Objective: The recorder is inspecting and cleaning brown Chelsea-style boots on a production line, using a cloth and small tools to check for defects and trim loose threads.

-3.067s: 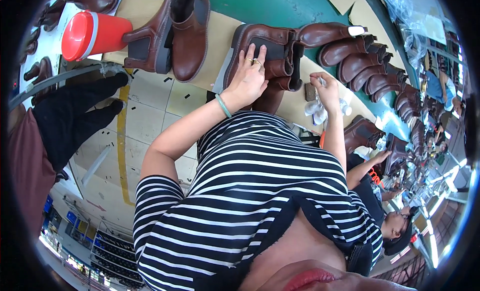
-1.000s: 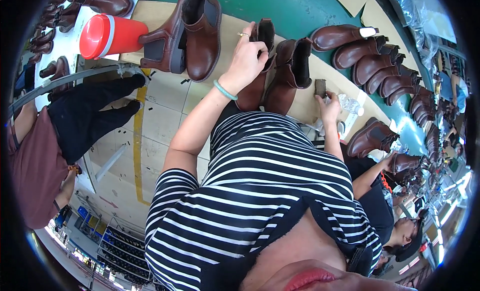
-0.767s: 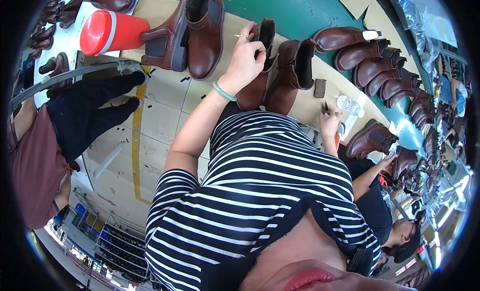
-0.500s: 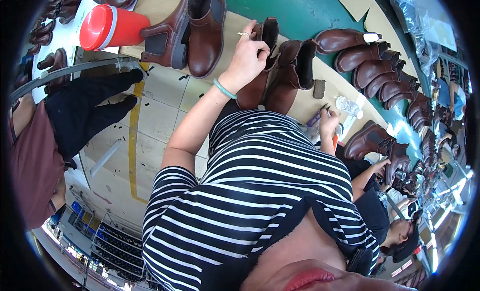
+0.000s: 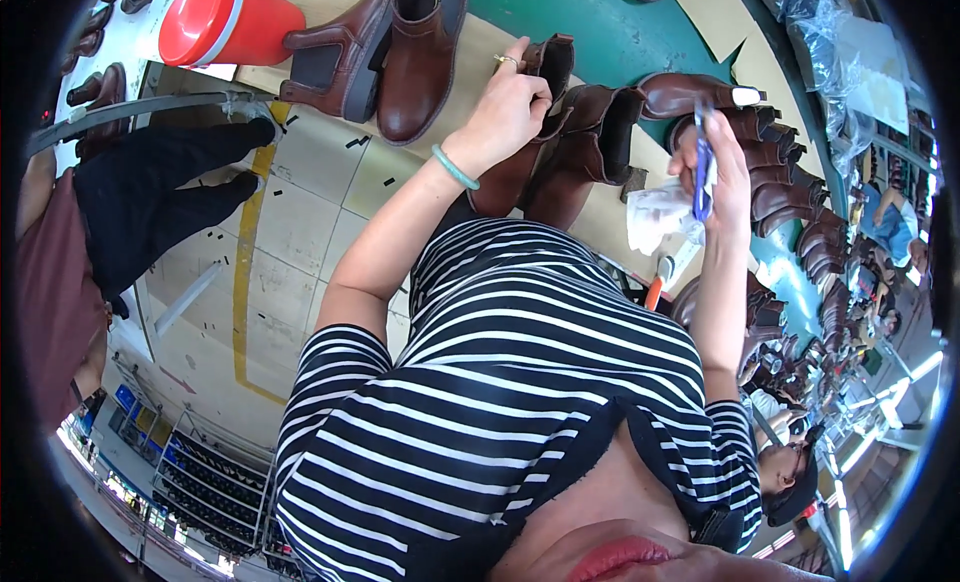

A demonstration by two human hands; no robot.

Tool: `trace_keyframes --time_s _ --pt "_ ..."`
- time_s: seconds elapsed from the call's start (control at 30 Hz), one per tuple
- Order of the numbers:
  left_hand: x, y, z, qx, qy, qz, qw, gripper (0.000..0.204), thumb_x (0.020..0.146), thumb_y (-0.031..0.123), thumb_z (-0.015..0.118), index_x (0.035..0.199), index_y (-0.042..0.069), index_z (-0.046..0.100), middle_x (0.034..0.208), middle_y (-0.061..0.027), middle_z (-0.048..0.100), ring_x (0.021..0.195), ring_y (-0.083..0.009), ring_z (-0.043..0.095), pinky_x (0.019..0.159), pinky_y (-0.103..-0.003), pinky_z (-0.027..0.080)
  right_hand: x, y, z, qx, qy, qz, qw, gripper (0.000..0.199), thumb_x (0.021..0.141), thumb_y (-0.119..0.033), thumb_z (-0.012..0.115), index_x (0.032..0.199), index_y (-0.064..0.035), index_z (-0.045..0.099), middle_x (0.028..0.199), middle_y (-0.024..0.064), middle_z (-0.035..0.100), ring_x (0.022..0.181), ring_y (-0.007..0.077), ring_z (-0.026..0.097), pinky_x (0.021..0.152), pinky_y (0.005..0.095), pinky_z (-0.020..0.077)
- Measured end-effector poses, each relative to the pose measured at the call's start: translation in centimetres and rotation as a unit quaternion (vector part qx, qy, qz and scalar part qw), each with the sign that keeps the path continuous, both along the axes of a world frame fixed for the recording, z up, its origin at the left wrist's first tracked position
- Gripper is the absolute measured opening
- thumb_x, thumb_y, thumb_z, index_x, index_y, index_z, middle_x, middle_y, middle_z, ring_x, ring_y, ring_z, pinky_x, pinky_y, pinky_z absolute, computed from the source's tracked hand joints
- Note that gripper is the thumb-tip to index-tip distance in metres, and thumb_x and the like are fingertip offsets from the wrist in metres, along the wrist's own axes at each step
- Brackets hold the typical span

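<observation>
Bent over the top of a brown ankle boot (image 5: 503,185), my left hand (image 5: 500,117) has its fingers closed on the upper edge near the pull tab. A second brown boot (image 5: 575,172) stands right beside it, opening up. Raised at the right, my right hand (image 5: 722,172) grips a slim purple tool (image 5: 703,172) pointing away from me; its tip is blurred and its kind is unclear. Crumpled white cloth or film (image 5: 655,219) hangs beside that hand; I cannot tell whether the fingers hold it.
At the left stand two more brown boots (image 5: 412,92) and a red jug (image 5: 270,30). Dark boots (image 5: 785,172) line the green table (image 5: 600,27) at the right. A small brown block (image 5: 634,182) lies by the paired boots. People work on both sides, one in dark trousers (image 5: 160,197).
My right hand has risen and moved away from me with the purple tool, from low beside my body to over the table. The left hand stays at the boot top.
</observation>
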State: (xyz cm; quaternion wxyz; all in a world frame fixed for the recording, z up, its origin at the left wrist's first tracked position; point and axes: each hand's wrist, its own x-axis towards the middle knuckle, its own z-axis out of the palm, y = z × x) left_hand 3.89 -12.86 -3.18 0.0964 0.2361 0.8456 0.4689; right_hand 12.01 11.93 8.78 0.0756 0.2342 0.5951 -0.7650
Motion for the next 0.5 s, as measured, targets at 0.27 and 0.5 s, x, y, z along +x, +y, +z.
trace_keyframes --time_s 0.27,0.5 --pt "-0.1 -0.6 0.4 0.025 -0.014 -0.003 1.000 0.009 0.078 0.005 0.066 0.087 0.004 0.069 0.139 -0.0283 0.036 0.119 -0.0406 0.049 0.102 -0.041 0.040 -6.6 -6.2 1.6 0.020 -0.079 0.214 0.973 0.025 0.097 -0.021 0.053 0.114 -0.0036 0.059 0.064 0.0049 0.061 0.048 0.0134 0.060 0.043 0.0208 0.0439" --pt "0.2 -0.5 -0.1 0.042 -0.013 0.004 0.999 0.013 0.077 0.003 0.066 0.089 0.002 0.070 0.142 -0.0274 0.033 0.118 -0.0407 0.051 0.100 -0.041 0.042 -7.9 -6.2 0.1 0.122 -0.134 0.307 0.934 0.032 0.098 -0.020 0.052 0.125 -0.0054 0.058 0.071 0.0039 0.059 0.054 0.0060 0.053 0.052 0.0172 0.0430"
